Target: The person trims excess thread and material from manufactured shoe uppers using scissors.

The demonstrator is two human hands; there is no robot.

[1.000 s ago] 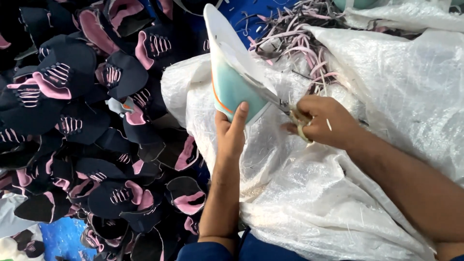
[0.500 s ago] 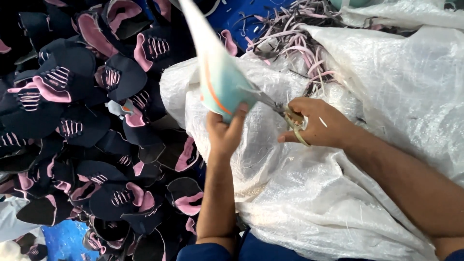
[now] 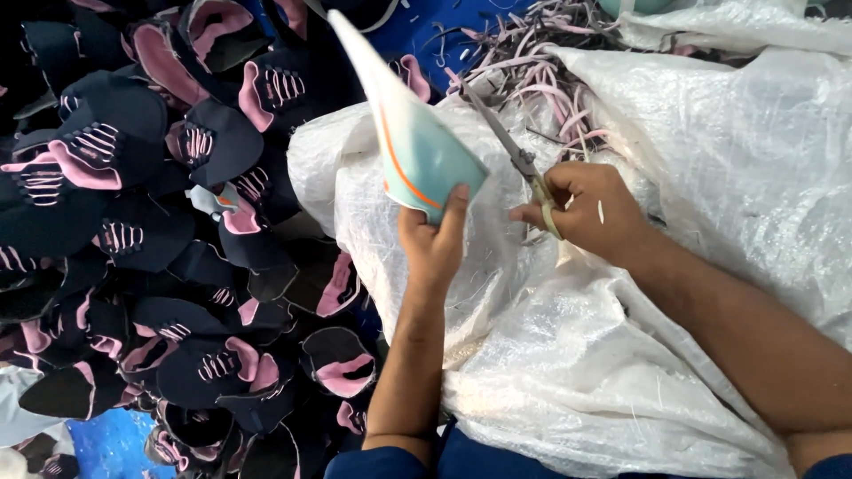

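- The left hand [image 3: 432,244] holds up a pale teal, cone-shaped shoe upper piece with a white edge and an orange stripe [image 3: 410,146]. Its fingers are clamped on the lower edge of the piece: the thumb presses on the near face at the lower right corner, while the other fingers sit behind and are hidden.
- The teal piece rises from that grip up and to the left, its narrow tip pointing toward the top of the view, above the hand and in front of the white sack.
- The right hand [image 3: 586,213] is closed around the pale handles of a pair of metal scissors [image 3: 513,151], with the fingers curled through and over the loops.
- The scissor blades point up and to the left, lying just beside the right edge of the teal piece; whether they touch it cannot be told.
- Both hands work over a large, crumpled white woven plastic sack [image 3: 621,355] that fills the right half of the view.
- A heap of thin pink and grey trimmed strips [image 3: 541,75] lies at the top of the sack.
- On the left lies a big pile of dark navy shoe uppers with pink tongues and pink laces [image 3: 133,222].
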